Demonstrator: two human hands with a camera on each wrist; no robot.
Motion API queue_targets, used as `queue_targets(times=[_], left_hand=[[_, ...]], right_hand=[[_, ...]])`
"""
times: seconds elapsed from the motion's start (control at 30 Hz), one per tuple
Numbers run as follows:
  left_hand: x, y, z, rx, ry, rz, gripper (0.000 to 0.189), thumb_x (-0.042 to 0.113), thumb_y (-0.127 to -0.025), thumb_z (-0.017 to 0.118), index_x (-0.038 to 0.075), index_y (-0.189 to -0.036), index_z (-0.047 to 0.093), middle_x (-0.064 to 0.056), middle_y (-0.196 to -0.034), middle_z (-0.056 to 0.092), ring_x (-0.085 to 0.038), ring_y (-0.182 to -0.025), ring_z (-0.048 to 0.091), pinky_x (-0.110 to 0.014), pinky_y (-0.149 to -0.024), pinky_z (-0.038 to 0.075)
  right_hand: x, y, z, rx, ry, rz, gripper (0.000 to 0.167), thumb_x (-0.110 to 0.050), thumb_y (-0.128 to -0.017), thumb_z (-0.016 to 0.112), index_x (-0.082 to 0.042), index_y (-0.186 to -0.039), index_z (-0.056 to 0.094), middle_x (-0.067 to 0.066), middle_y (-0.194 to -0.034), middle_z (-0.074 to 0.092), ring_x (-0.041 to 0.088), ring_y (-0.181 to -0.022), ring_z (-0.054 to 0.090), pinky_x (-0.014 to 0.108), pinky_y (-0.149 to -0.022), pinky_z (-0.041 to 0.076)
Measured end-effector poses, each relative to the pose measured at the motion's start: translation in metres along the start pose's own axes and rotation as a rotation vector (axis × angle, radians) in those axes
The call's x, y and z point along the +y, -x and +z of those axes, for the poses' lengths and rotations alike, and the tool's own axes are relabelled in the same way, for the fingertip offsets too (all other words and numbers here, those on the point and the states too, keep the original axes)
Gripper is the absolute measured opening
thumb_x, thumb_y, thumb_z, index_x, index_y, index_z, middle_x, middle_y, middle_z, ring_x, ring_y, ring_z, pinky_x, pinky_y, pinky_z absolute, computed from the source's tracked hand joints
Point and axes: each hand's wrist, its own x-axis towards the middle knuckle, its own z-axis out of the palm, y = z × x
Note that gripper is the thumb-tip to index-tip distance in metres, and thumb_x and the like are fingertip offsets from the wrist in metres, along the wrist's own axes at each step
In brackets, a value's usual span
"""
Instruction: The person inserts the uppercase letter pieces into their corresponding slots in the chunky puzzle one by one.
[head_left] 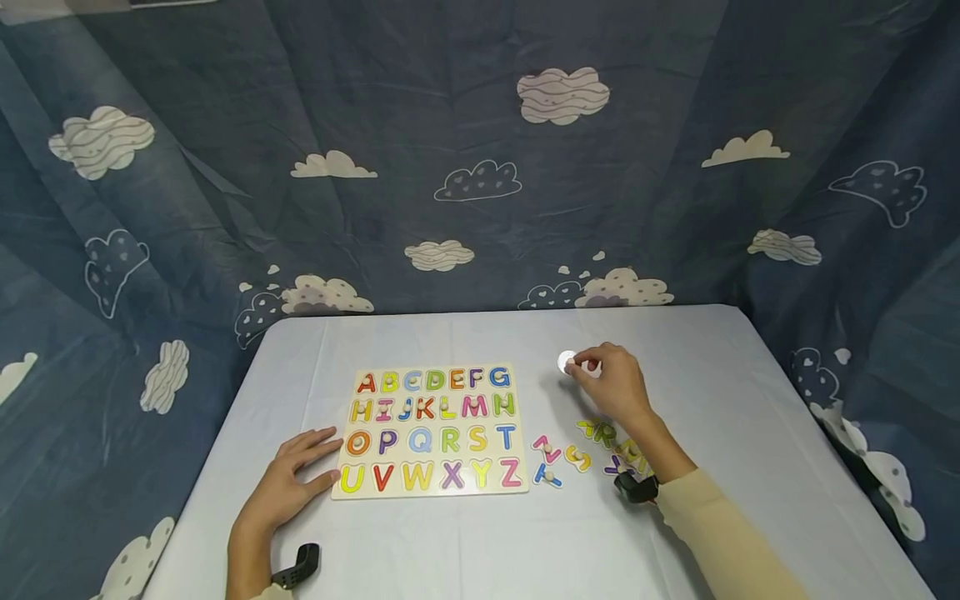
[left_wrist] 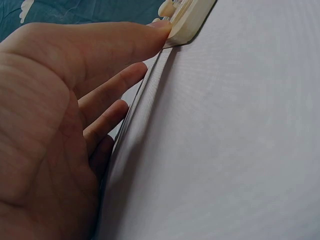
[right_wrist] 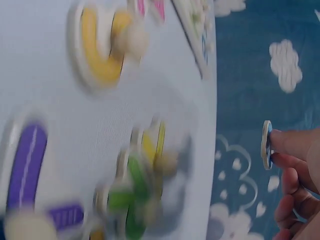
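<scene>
My right hand [head_left: 615, 385] is raised over the far right of the table. Between thumb and fingers it pinches a round-edged puzzle piece [head_left: 566, 362], pale on the side facing the head camera. In the right wrist view the piece [right_wrist: 266, 145] appears edge-on, with blue on the face towards the fingers; its letter is hidden. My left hand [head_left: 294, 477] lies at the left edge of the alphabet board [head_left: 430, 494], fingers extended. The thumb [left_wrist: 125, 42] touches the board's corner in the left wrist view. Knobbed letters fill the board's upper rows.
Right of the board lie loose knobbed letters: a pink Z [head_left: 547, 450], a blue T [head_left: 547, 476], a yellow S [head_left: 577, 458], and a purple piece [right_wrist: 27, 165]. Green and yellow letters [head_left: 600, 432] overlap beneath the right forearm. A cloud-printed curtain [head_left: 480, 233] stands behind the table.
</scene>
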Motion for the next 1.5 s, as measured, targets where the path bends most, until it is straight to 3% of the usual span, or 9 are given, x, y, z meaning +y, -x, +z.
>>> queue_targets(times=[0.33,0.6,0.8,1.1,1.5], left_hand=[[-0.002,0.0,0.003,-0.01,-0.005,-0.009,0.051,0.024,-0.087,0.083,0.012,-0.135,0.069,-0.012,-0.155,0.052,-0.041,-0.15,0.029,-0.074,-0.117,0.023],[-0.003,0.002,-0.002,0.003,-0.025,-0.007,0.051,0.025,-0.087,0.083,0.012,-0.135,0.069,-0.012,-0.155,0.052,-0.042,-0.15,0.029,-0.074,-0.116,0.024],[-0.003,0.002,-0.001,0.001,-0.015,0.007,0.051,0.023,-0.088,0.082,0.011,-0.135,0.069,-0.012,-0.155,0.052,-0.042,-0.15,0.029,-0.074,-0.116,0.024],[-0.003,0.0,0.002,0.0,-0.015,0.018,0.051,0.024,-0.087,0.083,0.011,-0.134,0.07,-0.012,-0.154,0.053,-0.04,-0.149,0.03,-0.074,-0.116,0.025],[-0.001,0.0,0.0,0.005,-0.002,0.008,0.05,0.024,-0.087,0.083,0.012,-0.134,0.07,-0.012,-0.154,0.053,-0.04,-0.149,0.03,-0.073,-0.117,0.025]], right_hand=[[-0.052,0.013,0.025,-0.072,-0.031,-0.09,0.021,-0.027,-0.087,0.084,-0.011,-0.101,0.081,0.002,-0.079,0.062,0.02,-0.077,0.049,0.031,-0.066,0.037],[-0.099,0.028,0.058,-0.158,-0.068,-0.224,0.014,-0.028,-0.088,0.084,-0.017,-0.096,0.082,-0.01,-0.074,0.057,0.011,-0.075,0.047,0.027,-0.066,0.039],[-0.126,0.037,0.079,-0.207,-0.092,-0.283,0.015,-0.031,-0.088,0.083,-0.018,-0.094,0.081,-0.008,-0.077,0.063,0.01,-0.08,0.053,0.03,-0.078,0.046],[-0.147,0.048,0.109,-0.293,-0.084,-0.31,0.012,-0.033,-0.088,0.082,-0.022,-0.091,0.082,-0.011,-0.069,0.051,0.009,-0.072,0.045,0.026,-0.071,0.037],[-0.159,0.061,0.139,-0.331,-0.036,-0.326,0.012,-0.032,-0.086,0.082,-0.02,-0.087,0.082,-0.013,-0.063,0.049,0.007,-0.067,0.044,0.023,-0.069,0.035]])
